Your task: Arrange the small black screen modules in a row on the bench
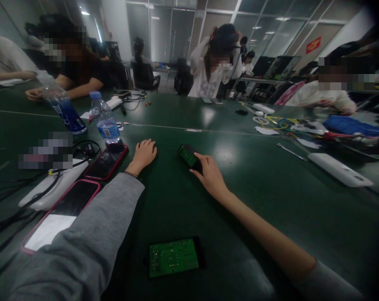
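Grasping the black module (188, 155) beyond the green board (173, 257), the right hand (209, 175) hasn't lifted it; the left hand (143, 154) rests empty, fingers released.

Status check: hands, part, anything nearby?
Left hand resting on table, empty. Right hand on small black module, grip unclear. Green circuit board lies nearer the body, untouched; red-cased phone beside left hand.

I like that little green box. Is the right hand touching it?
Touching: in the head view the right hand lies on the little green box, no gap.
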`<move>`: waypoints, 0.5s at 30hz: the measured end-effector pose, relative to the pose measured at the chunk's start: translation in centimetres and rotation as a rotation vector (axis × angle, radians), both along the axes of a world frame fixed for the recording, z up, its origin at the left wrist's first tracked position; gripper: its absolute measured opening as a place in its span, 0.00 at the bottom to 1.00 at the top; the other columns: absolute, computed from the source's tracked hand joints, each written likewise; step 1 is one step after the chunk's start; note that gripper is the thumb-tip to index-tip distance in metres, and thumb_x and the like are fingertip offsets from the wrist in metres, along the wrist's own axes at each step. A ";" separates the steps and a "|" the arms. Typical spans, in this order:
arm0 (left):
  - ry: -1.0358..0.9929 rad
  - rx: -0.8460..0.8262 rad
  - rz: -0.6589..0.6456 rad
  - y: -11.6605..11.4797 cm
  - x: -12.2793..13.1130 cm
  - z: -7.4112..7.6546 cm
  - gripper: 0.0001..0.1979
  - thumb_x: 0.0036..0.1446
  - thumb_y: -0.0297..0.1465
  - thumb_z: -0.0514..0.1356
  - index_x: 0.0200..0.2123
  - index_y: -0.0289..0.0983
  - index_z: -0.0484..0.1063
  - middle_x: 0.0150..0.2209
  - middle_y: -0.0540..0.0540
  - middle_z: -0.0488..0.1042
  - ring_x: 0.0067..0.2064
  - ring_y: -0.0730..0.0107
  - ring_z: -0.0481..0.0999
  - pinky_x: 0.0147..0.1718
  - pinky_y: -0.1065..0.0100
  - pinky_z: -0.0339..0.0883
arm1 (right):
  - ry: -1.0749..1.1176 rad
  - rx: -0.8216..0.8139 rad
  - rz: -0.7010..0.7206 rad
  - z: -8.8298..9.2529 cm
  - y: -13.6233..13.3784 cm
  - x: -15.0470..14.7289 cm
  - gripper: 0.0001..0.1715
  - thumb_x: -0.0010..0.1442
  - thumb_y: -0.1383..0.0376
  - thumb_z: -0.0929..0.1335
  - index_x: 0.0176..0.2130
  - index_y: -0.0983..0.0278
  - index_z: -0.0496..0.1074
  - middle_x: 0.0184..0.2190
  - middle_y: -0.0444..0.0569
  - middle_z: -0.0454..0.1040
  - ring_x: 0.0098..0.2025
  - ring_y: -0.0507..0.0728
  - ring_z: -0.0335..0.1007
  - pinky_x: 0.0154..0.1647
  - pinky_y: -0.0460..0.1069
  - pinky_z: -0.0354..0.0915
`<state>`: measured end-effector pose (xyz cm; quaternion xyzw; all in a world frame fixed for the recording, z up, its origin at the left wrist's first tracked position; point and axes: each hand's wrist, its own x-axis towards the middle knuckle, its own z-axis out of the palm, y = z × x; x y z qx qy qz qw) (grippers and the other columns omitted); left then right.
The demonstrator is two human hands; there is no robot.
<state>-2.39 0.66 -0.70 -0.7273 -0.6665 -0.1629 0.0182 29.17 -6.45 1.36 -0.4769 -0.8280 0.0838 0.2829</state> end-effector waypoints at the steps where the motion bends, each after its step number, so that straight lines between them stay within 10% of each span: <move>1: -0.001 0.002 0.001 0.0 0.0 0.0 0.26 0.74 0.37 0.47 0.67 0.34 0.67 0.71 0.35 0.65 0.72 0.47 0.62 0.70 0.43 0.56 | -0.004 -0.004 0.002 0.0 0.0 0.0 0.36 0.69 0.52 0.69 0.70 0.57 0.59 0.60 0.63 0.64 0.56 0.75 0.69 0.54 0.74 0.73; 6: -0.004 0.026 0.008 0.1 -0.1 -0.4 0.25 0.74 0.37 0.48 0.67 0.38 0.68 0.70 0.37 0.66 0.71 0.48 0.63 0.69 0.42 0.57 | 0.104 -0.060 -0.002 0.1 0.5 -0.7 0.44 0.67 0.46 0.71 0.70 0.66 0.58 0.62 0.66 0.66 0.61 0.76 0.67 0.61 0.74 0.69; 15: 0.022 0.024 0.013 0.0 0.1 -0.1 0.24 0.73 0.36 0.49 0.66 0.37 0.68 0.70 0.37 0.66 0.71 0.49 0.63 0.69 0.44 0.57 | -0.068 0.153 -0.016 0.9 0.9 -5.2 0.36 0.65 0.76 0.63 0.70 0.72 0.58 0.68 0.67 0.63 0.69 0.71 0.61 0.69 0.69 0.65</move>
